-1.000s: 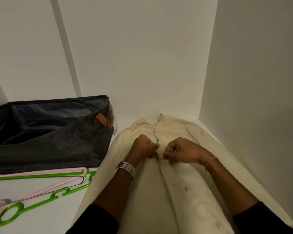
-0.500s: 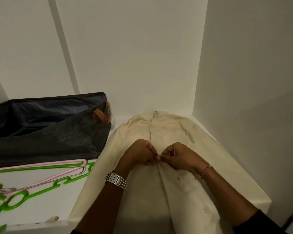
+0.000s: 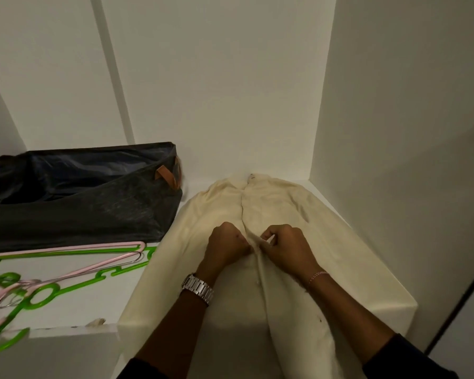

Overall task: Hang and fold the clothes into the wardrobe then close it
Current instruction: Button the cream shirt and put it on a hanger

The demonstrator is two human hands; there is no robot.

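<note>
A cream button-front shirt (image 3: pixel 307 214) lies flat on the white wardrobe shelf (image 3: pixel 66 305), collar toward the back wall, its lower part hanging over the shelf's front edge. My left hand (image 3: pixel 226 246) pinches the left side of the shirt's front placket, fingers curled. My right hand (image 3: pixel 288 247) pinches the right side of the placket directly opposite; the two hands almost touch at the middle seam. A watch is on my left wrist, a thin bracelet on my right.
A dark fabric storage bag (image 3: pixel 77 198) with a brown leather tab stands open at the back left. Green hangers (image 3: pixel 41 294) and a pink hanger (image 3: pixel 74 269) lie on the shelf in front of it. The wardrobe's side wall (image 3: pixel 394 132) rises close on the right.
Both hands have slid down the shirt's front placket toward me, staying pinched together at the seam. The view has pulled back, showing the shelf's front edge.
</note>
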